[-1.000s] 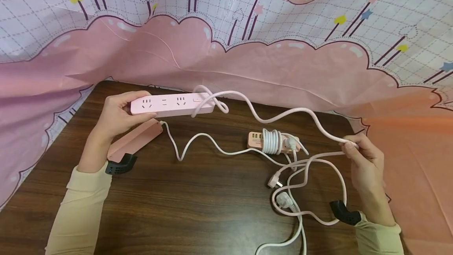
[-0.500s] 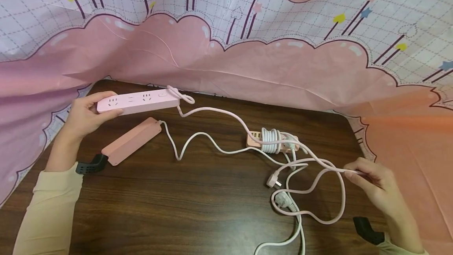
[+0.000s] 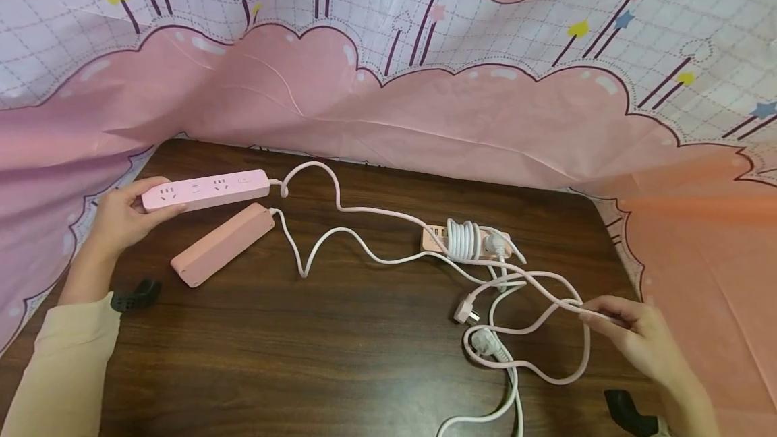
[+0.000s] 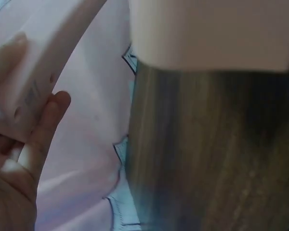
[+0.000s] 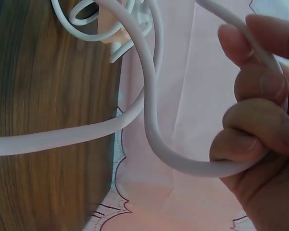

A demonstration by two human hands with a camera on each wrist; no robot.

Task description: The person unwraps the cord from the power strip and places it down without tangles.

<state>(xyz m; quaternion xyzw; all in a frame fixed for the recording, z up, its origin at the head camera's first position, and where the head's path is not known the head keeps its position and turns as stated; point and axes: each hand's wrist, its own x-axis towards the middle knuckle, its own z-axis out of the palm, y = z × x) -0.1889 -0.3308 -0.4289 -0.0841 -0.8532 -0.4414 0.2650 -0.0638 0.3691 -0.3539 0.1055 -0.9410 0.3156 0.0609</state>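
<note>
At the far left of the head view, my left hand point(image 3: 124, 216) grips the end of a pale pink power strip point(image 3: 206, 190), its sockets facing up. In the left wrist view, fingers and thumb clasp the strip point(image 4: 43, 62) from both sides. A pale pink cord point(image 3: 382, 212) runs from the strip across to the right. My right hand point(image 3: 634, 329) holds that cord near the table's right side. Up close, the right wrist view has its fingers curled round the cord point(image 5: 151, 110). The cord's pink plug point(image 3: 465, 310) lies on the table amid loops.
A darker pink power strip point(image 3: 223, 244) lies face down below the held one, with a white cord point(image 3: 358, 238). Mid-right is an orange strip point(image 3: 432, 239) wrapped in white cord. A white plug point(image 3: 483, 341) lies under the pink loop. Patterned cloth point(image 3: 388, 113) hangs behind the table.
My left hand has carried the pale pink strip left and slightly down. The loop over its end has come away and the cord stretches out. My right hand has moved down, still holding the cord.
</note>
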